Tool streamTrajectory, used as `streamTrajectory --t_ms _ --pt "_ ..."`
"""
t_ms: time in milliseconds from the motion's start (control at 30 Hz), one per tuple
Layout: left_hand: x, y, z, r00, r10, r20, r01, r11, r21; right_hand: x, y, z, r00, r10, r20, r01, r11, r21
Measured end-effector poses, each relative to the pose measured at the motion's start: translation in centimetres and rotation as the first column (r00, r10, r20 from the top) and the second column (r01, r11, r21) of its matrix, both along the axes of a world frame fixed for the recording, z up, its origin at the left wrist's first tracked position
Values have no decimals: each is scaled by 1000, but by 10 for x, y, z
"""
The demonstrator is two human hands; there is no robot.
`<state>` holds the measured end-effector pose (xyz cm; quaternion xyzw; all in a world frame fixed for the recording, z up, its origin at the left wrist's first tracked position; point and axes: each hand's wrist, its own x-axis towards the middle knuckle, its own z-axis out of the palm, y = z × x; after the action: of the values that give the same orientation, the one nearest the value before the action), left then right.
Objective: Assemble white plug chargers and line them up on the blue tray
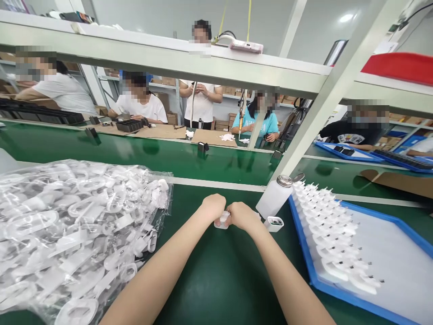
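Note:
My left hand and my right hand meet over the green bench, both closed on one small white plastic housing. Its lower part shows below the fingers, and the rest is hidden by them. Just right of my right hand lies another white housing, its open end showing a green circuit board. Behind that stands a white bottle with a metal top, its lid tipped up.
At left, a clear plastic bag holds many white plastic parts. A blue-rimmed tray at right carries rows of white parts with metal pins. A slanted post and shelf beam cross ahead. Several people work beyond the green conveyor.

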<state>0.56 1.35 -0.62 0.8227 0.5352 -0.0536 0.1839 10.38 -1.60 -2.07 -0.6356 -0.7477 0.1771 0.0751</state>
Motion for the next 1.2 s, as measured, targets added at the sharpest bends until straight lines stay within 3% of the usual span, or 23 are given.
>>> streamTrajectory --t_ms 133,267,400,467,500,567,600,633,667,700,833,900,1033,1200 --pt "-17 -10 -7 986 26 163 -25 1000 -8 -1 -11 -8 998 56 -42 -51 992 112" --pt "-34 -18 -27 956 -23 292 56 993 -108 -5 -40 -10 999 20 -28 -15 983 184" --pt "-42 -18 -53 901 85 426 -12 985 -171 18 -108 16 998 -55 -39 62 975 214" --pt "-44 -16 -62 875 151 461 -89 984 -152 49 -152 37 973 -160 -166 202 940 276" --pt "-45 -15 -65 867 167 469 -113 983 -141 69 -173 47 927 -308 -214 363 879 309" --pt "-44 -16 -67 874 175 454 -145 984 -100 116 -205 61 722 -653 -231 686 628 368" --pt "-43 -17 -67 886 170 432 -155 985 -70 140 -214 65 593 -778 -210 780 489 390" --pt "-42 -19 -67 900 167 403 -166 985 -37 163 -218 65 501 -848 -172 820 402 408" --pt "-40 -21 -66 913 169 372 -180 984 -4 184 -216 63 452 -884 -120 839 375 395" --pt "-38 -23 -65 923 174 344 -194 981 24 202 -210 58 456 -887 -72 836 400 375" --pt "-35 -29 -65 937 180 298 -208 976 67 244 -162 25 639 -769 39 744 629 225" --pt "-36 -30 -66 940 169 298 -198 978 71 250 -138 11 695 -719 18 706 687 173" --pt "-37 -29 -66 943 153 296 -182 981 72 256 -114 -1 716 -697 -34 694 706 141" --pt "-34 -28 -64 946 168 279 -199 976 86 260 -115 -4 726 -687 -38 685 716 135"
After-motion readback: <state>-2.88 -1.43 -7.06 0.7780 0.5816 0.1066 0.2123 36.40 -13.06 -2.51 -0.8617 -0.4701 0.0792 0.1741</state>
